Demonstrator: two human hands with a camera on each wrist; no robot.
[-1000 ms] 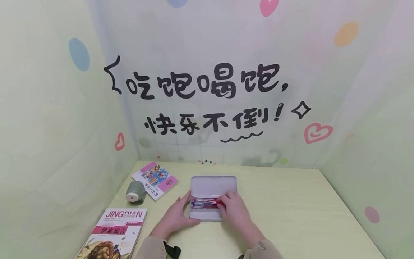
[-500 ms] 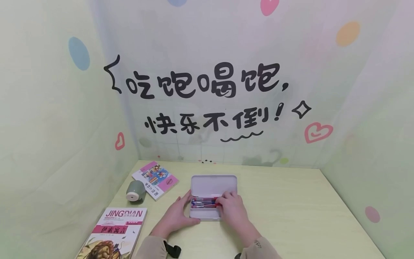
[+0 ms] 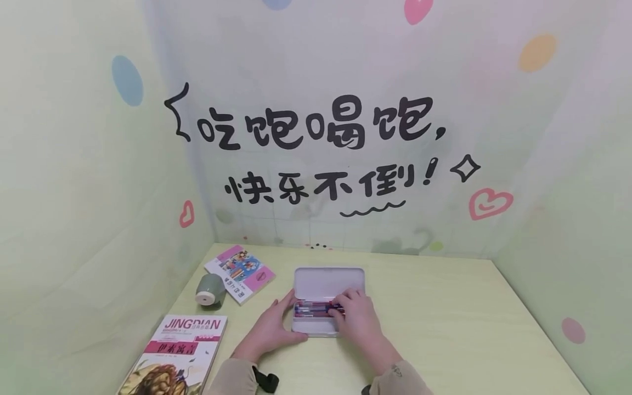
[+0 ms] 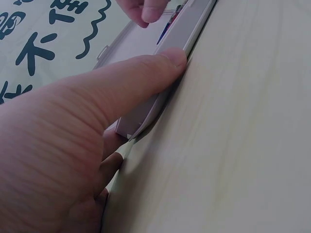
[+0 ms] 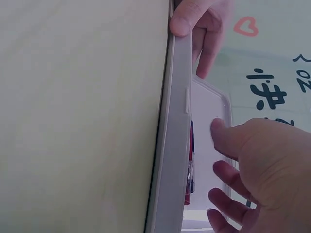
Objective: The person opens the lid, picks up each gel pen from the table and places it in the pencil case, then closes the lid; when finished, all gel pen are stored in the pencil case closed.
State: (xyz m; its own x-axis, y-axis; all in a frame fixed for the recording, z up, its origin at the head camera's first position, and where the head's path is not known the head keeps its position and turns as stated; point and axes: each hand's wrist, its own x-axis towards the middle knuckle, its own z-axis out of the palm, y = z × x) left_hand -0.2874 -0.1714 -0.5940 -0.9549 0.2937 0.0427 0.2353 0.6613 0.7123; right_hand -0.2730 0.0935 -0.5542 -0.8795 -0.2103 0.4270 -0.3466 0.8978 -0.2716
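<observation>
A white pencil case (image 3: 329, 282) lies on the table with its hinged lid raised at the back. Several red and blue pens (image 3: 311, 309) are in its rear part; a lengthwise front section shows bare white. My left hand (image 3: 271, 332) holds the case's left end, thumb (image 4: 167, 60) along the front wall and fingers round the side. Over the right end of the pens is my right hand (image 3: 359, 318). In the right wrist view its thumb and fingertips (image 5: 221, 133) are spread apart above the pens (image 5: 189, 165), with nothing between them.
To the left stands a grey-green pencil sharpener (image 3: 209, 291) beside a pink-and-blue booklet (image 3: 240, 272). A thicker book with a lion cover (image 3: 175, 354) lies at the front left. Printed fabric walls (image 3: 326, 230) enclose the table's back and sides.
Earlier my right fingers were at the red end of a pen in the case; now they are parted from the pens. The left hand keeps its hold. The head view has shifted slightly.
</observation>
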